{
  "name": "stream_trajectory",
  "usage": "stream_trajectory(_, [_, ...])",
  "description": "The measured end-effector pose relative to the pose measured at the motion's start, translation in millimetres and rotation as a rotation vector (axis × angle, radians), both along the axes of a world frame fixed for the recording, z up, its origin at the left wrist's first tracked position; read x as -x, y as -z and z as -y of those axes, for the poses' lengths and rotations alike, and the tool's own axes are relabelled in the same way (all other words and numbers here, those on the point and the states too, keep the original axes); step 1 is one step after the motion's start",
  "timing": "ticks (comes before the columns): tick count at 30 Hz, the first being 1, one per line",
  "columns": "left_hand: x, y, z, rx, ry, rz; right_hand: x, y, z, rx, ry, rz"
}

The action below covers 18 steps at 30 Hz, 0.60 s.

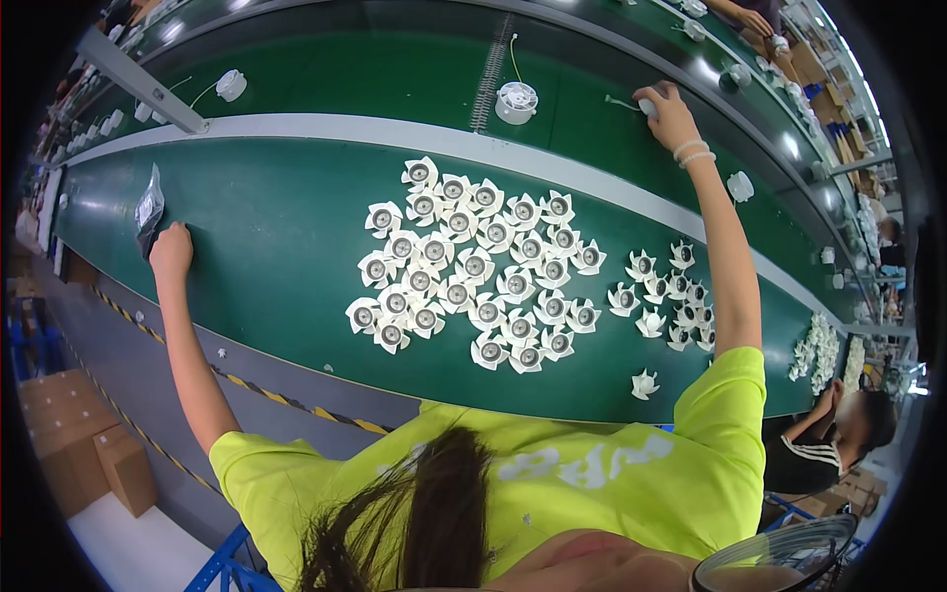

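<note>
My left hand point(171, 251) is closed at the lower end of a shiny silver-and-dark plastic bag point(149, 211), at the far left of the green bench; its fingertips are hidden. Stretched far to the right, my right hand point(673, 120) grips a white fan housing point(648, 109) over the green conveyor. A short pale lead sticks out to its left, and my fingers cover most of the part. Many white fan impellers point(475, 266) with grey round hubs lie grouped on the bench between my arms. Smaller impellers point(679, 287) lie beside my right forearm.
A pale rail point(395, 126) separates the bench from the conveyor point(395, 69). White fan housings point(517, 103) with leads stand on the belt. A metal post point(143, 84) rises at the left. Another person point(824, 434) sits at the right. Cardboard boxes point(74, 424) stand at lower left.
</note>
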State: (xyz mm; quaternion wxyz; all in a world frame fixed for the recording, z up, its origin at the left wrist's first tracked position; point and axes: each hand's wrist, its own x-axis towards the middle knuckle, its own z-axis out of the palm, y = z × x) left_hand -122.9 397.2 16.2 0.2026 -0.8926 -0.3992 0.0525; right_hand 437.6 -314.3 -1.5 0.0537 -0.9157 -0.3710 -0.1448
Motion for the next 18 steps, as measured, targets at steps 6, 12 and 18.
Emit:
stream_trajectory(6, [20,-2,4,0.120,-0.007,0.140,161,-79,-61,-0.460,-0.288,-0.699])
stream_trajectory(12, [24,3,-14,0.153,0.008,0.205,205,-59,-65,-0.454,-0.495,-0.846])
stream_trajectory(18, [26,2,-23,0.165,-0.009,0.211,204,-68,-69,-0.421,-0.383,-0.880])
